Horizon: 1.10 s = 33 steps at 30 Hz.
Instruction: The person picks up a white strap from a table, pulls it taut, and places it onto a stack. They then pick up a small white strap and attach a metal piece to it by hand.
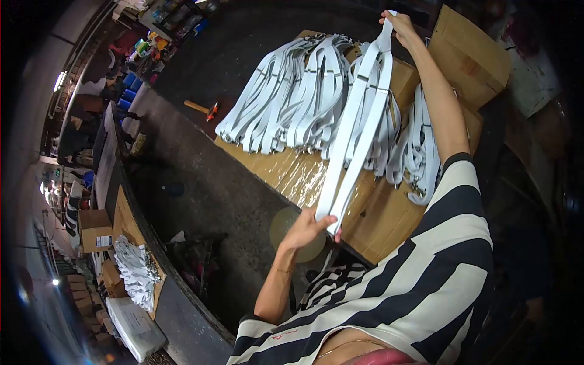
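Note:
A long white strap (354, 137), doubled into two flat lengths, is stretched between my hands. My right hand (399, 28) is closed on its far end at the top of the view. The near end is in my left hand (310, 228), thumb lying across the strap and fingers partly hidden beneath. Under the stretched strap, bundles of similar white straps (267, 91) lie side by side, with small metal fittings showing at their ends. Another bundle of white straps (420, 146) rests beside my right forearm. The bundles lie on a cardboard sheet (280, 164) covered with shiny tape.
A hammer (201, 110) with a wooden handle lies left of the bundles. An opened cardboard box (471, 55) stands at the upper right. Across the floor, a curved bench (182, 310) bears a heap of white straps (135, 271), a carton (96, 231) and a white package (135, 328).

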Tool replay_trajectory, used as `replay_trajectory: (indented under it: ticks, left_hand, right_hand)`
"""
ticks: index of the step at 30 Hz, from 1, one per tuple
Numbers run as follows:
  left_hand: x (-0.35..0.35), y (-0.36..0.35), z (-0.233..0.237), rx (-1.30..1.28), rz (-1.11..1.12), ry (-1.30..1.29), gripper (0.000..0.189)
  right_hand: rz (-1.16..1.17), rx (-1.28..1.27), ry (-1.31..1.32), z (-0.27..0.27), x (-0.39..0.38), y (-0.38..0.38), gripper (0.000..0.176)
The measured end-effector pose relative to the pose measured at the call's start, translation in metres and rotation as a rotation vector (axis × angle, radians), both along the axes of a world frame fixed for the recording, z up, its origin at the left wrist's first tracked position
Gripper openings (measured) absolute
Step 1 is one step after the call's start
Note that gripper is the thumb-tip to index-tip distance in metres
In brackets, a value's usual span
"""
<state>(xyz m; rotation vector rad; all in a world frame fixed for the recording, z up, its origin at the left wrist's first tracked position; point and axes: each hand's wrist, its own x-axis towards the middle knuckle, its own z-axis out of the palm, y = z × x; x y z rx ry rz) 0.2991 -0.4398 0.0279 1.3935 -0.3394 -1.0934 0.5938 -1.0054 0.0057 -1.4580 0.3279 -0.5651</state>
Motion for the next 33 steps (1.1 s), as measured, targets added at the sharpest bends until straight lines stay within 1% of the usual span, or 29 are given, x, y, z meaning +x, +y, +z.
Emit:
replay_trajectory:
  ticks: [2,3,6,7,9,10,11,12,14,17,19,20,24,27,29,30,31,33]
  left_hand:
    - [0.003,-0.012,-0.006,-0.025,-0.04,0.05,0.016]
    - [0.003,-0.015,-0.02,-0.074,-0.078,0.058,0.016]
    - [0.011,-0.032,-0.032,-0.073,-0.074,0.181,0.017]
    - [0.015,-0.039,-0.036,-0.063,-0.076,0.175,0.017]
    - [0.023,-0.051,-0.045,-0.025,0.017,0.189,0.019]
    - [0.028,-0.053,-0.051,-0.014,0.057,0.23,0.023]
    - [0.035,-0.054,-0.055,-0.008,0.055,0.223,0.023]
    - [0.04,-0.055,-0.059,0.02,0.07,0.261,0.025]
    - [0.05,-0.057,-0.068,0.06,0.09,0.292,0.03]
    - [0.062,-0.062,-0.072,0.111,0.082,0.339,0.032]
    - [0.065,-0.068,-0.071,0.103,0.133,0.383,0.034]
    - [0.066,-0.071,-0.072,0.105,0.147,0.404,0.035]
    - [0.069,-0.077,-0.083,0.121,0.125,0.445,0.035]
    - [0.066,-0.077,-0.086,0.135,0.124,0.466,0.032]
    - [0.066,-0.078,-0.083,0.073,0.091,0.439,0.031]
    - [0.066,-0.078,-0.085,0.08,0.106,0.467,0.029]
    - [0.066,-0.078,-0.088,0.08,0.106,0.469,0.029]
    - [0.069,-0.08,-0.093,0.068,0.079,0.505,0.033]
  right_hand:
    - [-0.056,-0.033,0.078,-0.009,0.023,-0.004,0.027]
    - [-0.014,-0.101,0.153,0.016,0.004,0.025,0.023]
    - [0.078,-0.021,0.081,-0.001,0.022,0.026,0.018]
    - [0.048,-0.102,0.103,-0.013,0.032,0.018,0.02]
    - [0.02,-0.077,0.102,-0.039,0.051,0.003,0.021]
    - [-0.031,-0.032,0.081,-0.055,0.063,-0.001,0.021]
    - [-0.085,0.011,0.059,-0.073,0.077,-0.008,0.021]
    - [-0.09,0.008,0.079,-0.087,0.086,-0.012,0.022]
    - [-0.084,0.038,0.077,-0.106,0.093,-0.011,0.022]
    - [-0.11,0.06,0.128,-0.121,0.1,-0.001,0.023]
    - [-0.19,-0.091,0.161,-0.133,0.103,-0.001,0.027]
    - [-0.173,-0.109,0.158,-0.141,0.106,-0.004,0.031]
    - [-0.188,-0.149,0.185,-0.165,0.111,-0.012,0.037]
    - [-0.246,-0.122,0.229,-0.172,0.114,-0.01,0.034]
    - [-0.356,-0.162,0.174,-0.183,0.12,-0.018,0.038]
    - [-0.381,-0.204,0.152,-0.19,0.121,-0.02,0.037]
    - [-0.381,-0.204,0.154,-0.196,0.122,-0.021,0.037]
    - [-0.271,-0.266,0.203,-0.203,0.124,-0.025,0.034]
